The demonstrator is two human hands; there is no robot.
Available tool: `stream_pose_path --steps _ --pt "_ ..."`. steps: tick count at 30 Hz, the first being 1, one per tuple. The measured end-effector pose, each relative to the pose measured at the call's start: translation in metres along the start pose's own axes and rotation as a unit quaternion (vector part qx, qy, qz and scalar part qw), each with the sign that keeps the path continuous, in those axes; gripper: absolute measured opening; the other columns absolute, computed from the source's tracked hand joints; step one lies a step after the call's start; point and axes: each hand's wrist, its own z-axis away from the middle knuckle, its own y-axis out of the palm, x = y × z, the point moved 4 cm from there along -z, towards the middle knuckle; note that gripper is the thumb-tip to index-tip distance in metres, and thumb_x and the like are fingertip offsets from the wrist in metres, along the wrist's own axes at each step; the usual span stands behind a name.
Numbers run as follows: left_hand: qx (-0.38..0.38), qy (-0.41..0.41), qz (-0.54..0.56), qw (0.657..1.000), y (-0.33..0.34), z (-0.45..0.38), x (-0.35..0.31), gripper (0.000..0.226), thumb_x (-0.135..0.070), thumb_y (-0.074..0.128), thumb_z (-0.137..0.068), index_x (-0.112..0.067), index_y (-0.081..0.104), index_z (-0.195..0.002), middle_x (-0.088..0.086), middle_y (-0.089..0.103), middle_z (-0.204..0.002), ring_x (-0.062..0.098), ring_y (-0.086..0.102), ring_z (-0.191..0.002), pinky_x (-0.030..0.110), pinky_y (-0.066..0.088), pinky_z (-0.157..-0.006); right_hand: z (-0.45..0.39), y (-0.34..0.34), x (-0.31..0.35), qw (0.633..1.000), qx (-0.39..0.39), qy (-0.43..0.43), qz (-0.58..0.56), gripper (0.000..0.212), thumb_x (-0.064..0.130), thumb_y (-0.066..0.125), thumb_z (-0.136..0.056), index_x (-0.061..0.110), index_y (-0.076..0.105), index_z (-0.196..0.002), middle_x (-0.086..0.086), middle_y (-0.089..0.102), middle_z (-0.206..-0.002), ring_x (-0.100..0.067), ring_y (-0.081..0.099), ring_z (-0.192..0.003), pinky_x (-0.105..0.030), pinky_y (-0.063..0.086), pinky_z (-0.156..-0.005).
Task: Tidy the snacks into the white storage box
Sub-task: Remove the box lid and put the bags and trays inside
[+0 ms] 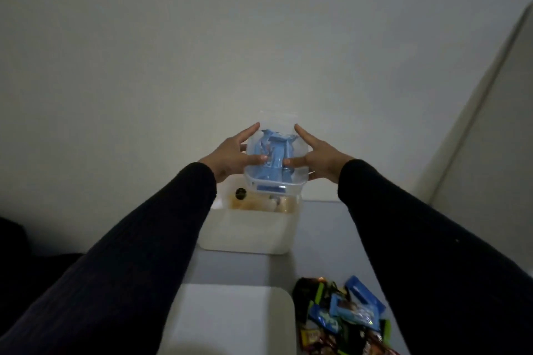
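Clear tub point(275, 153) stuffed with blue snack packs point(274, 161) (tilted toward camera), left hand point(230, 157) and right hand point(320, 158) gripping its sides above the white storage box point(248, 235).

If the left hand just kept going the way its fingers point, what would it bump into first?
Probably nothing but the pale wall behind. The left hand points up and away alongside the clear container it holds; depth is hard to judge.
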Motion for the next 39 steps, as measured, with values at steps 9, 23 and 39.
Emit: stream_pose_path --steps 9,23,39 --pt "-0.022 -0.101 -0.015 0.994 -0.091 -0.039 0.110 0.087 -0.006 0.072 -0.080 -0.031 0.024 -0.148 0.005 0.050 -0.128 0.018 0.050 -0.114 0.030 0.053 -0.086 -0.112 0.107 -0.046 0.996 0.071 0.059 -0.020 0.101 0.005 0.075 -0.077 0.041 0.013 -0.148 -0.011 0.044 -0.144 -0.033 0.059 -0.114 -0.043 0.055 -0.088" --pt "-0.026 -0.207 -0.116 0.971 -0.108 -0.090 0.218 0.091 -0.014 0.072 -0.082 -0.034 0.013 -0.149 0.008 0.042 -0.146 0.026 0.052 -0.123 0.037 0.044 -0.104 -0.198 0.165 -0.128 0.985 0.101 0.130 -0.043 0.102 -0.002 0.073 -0.076 0.035 0.013 -0.150 -0.013 0.045 -0.143 -0.028 0.054 -0.115 -0.041 0.050 -0.097" --pt "0.043 -0.264 -0.306 0.914 -0.106 -0.104 0.239 0.100 -0.017 0.066 -0.085 -0.032 -0.011 -0.149 0.017 0.040 -0.146 0.030 0.044 -0.129 0.030 0.035 -0.105 -0.209 0.178 -0.127 0.979 0.120 0.126 0.108 0.105 0.010 0.072 -0.081 0.033 -0.004 -0.151 -0.007 0.029 -0.154 -0.029 0.041 -0.132 -0.041 0.044 -0.105"
